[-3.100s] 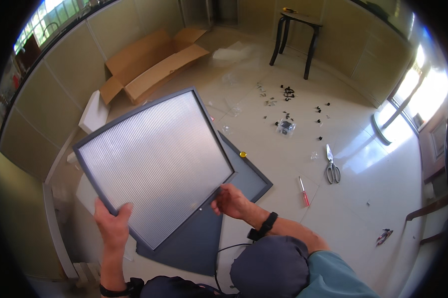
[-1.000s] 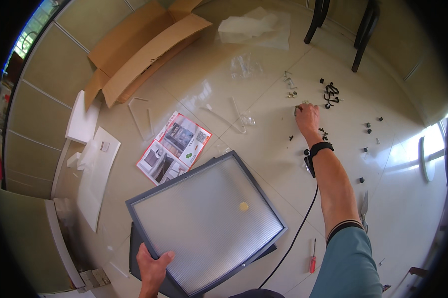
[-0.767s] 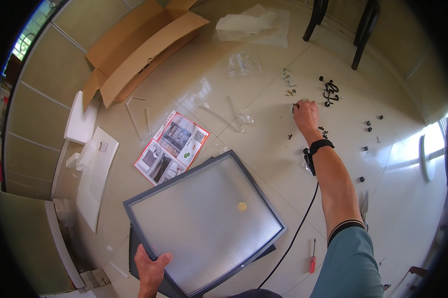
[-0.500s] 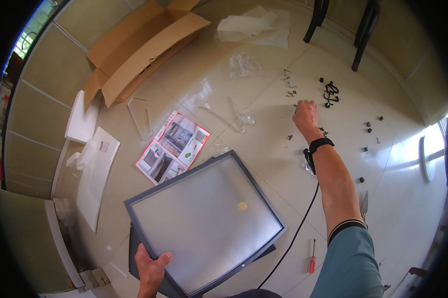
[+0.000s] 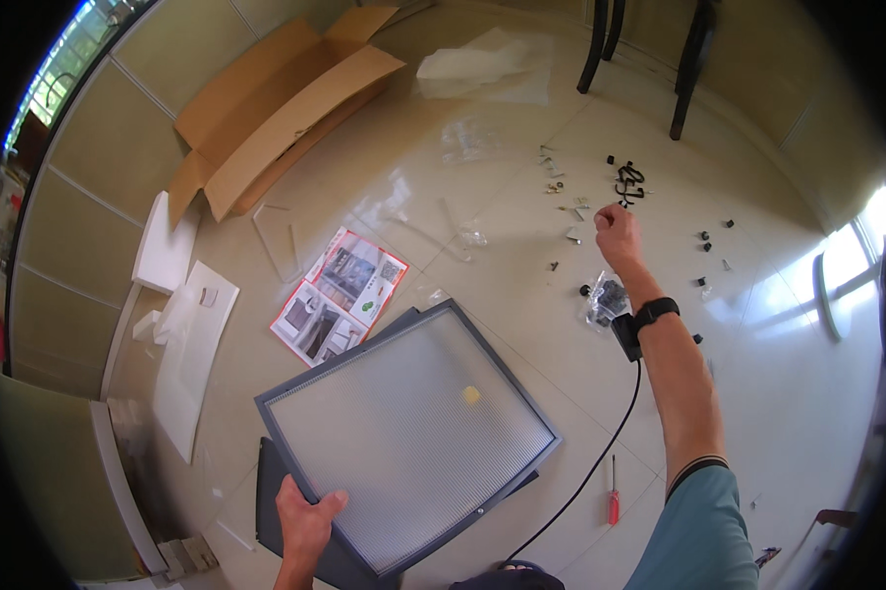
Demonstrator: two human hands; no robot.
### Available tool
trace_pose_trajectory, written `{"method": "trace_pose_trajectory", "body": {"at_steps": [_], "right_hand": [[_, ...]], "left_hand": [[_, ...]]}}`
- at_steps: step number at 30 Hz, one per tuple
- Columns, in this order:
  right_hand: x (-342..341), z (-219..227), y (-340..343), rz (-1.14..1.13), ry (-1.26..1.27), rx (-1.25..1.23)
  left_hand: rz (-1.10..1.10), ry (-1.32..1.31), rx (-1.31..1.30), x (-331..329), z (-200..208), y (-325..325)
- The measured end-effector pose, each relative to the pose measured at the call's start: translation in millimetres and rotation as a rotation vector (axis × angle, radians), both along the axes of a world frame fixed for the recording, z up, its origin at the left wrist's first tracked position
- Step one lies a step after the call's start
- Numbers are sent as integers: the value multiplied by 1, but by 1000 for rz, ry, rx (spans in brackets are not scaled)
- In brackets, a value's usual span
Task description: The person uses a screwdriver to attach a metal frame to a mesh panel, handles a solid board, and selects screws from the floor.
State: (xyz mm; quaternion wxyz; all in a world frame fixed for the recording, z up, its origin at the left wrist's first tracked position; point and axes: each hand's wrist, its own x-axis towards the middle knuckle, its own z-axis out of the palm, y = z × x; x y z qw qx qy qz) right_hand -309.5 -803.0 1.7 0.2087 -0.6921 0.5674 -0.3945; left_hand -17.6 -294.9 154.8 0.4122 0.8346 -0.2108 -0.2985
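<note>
My left hand point(image 5: 305, 516) grips the lower left edge of a grey-framed panel point(image 5: 413, 442) with a ribbed, translucent face, its thumb lying on top. Under that panel a dark grey panel point(image 5: 276, 501) sticks out at the left. My right hand point(image 5: 618, 236) is closed, with fingers curled together over the floor; what it pinches, if anything, is hidden. Just left of it lie small metal fittings point(image 5: 573, 235). Beyond it is a cluster of black fittings point(image 5: 629, 180). Nearer me, by the right wrist, sits a clear bag of dark parts point(image 5: 608, 298) beside a black box point(image 5: 626, 337) with a cable.
A red-handled screwdriver point(image 5: 614, 504) lies between the panel and my right arm. Behind the panel rests a printed leaflet point(image 5: 342, 293). An open cardboard box point(image 5: 295, 133) and white foam pieces point(image 5: 197, 364) lie at the left. Dark chair legs point(image 5: 692, 79) stand at the far right.
My right hand has shifted right across the floor, uncovering metal fittings on its left and the bag near its wrist. The left hand keeps its grip on the panel. The whole view has shifted slightly.
</note>
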Motion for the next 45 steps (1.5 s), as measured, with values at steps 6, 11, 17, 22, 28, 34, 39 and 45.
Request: {"method": "trace_pose_trajectory", "body": {"at_steps": [6,11,17,22,28,34,39,45], "right_hand": [[-74,29,103,95,-230,233],[-98,7,250,302,152,106],[-109,-11,303,353,617,-14],[-109,-19,304,320,662,-38],[-111,-21,304,324,643,-112],[-125,-25,310,329,521,-18],[-139,-29,312,274,441,-53],[-160,-10,306,287,-20,-11]], "left_hand": [[-54,72,-134,-7,-10,11],[-151,35,-117,-11,-27,32],[-172,12,-75,-32,-39,36],[-84,80,-75,-41,-38,24],[-161,133,-137,-33,-57,21],[-134,121,-139,-38,-59,26],[-120,147,-103,-42,-61,31],[-157,64,-63,-38,-62,25]]}}
